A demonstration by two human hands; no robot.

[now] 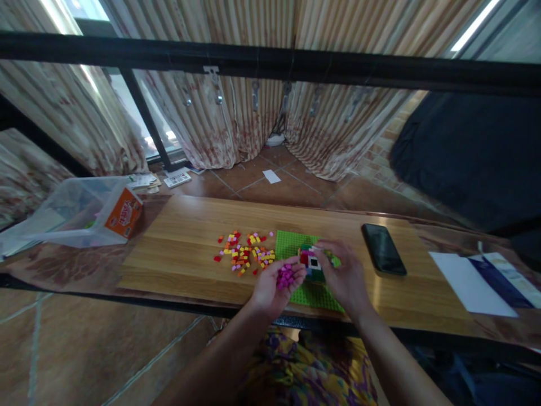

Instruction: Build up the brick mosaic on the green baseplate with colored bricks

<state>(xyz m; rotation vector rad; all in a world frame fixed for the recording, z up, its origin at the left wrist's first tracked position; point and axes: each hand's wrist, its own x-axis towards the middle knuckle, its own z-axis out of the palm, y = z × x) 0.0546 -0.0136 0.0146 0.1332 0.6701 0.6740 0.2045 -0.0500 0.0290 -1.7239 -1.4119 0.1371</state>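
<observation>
My left hand (270,287) is cupped palm up and holds a small pile of magenta toy bricks (285,276). Beside it, my right hand (343,272) reaches over a multicoloured brick build (311,264), its thumb and fingers pinched together at the top. Whatever sits between those fingertips is too small to make out. The build has a black-and-white square on its side and stands on a green baseplate (288,242), partly hidden by both hands. Left of the baseplate lie many loose red, orange, yellow and pink bricks (245,255).
A wooden board (181,225) lies under everything. On its right rests a black phone (384,250). Papers (469,282) lie farther right. A clear plastic bin (76,225) with an orange label stands at the left. A dark metal bar (253,56) crosses beyond the table.
</observation>
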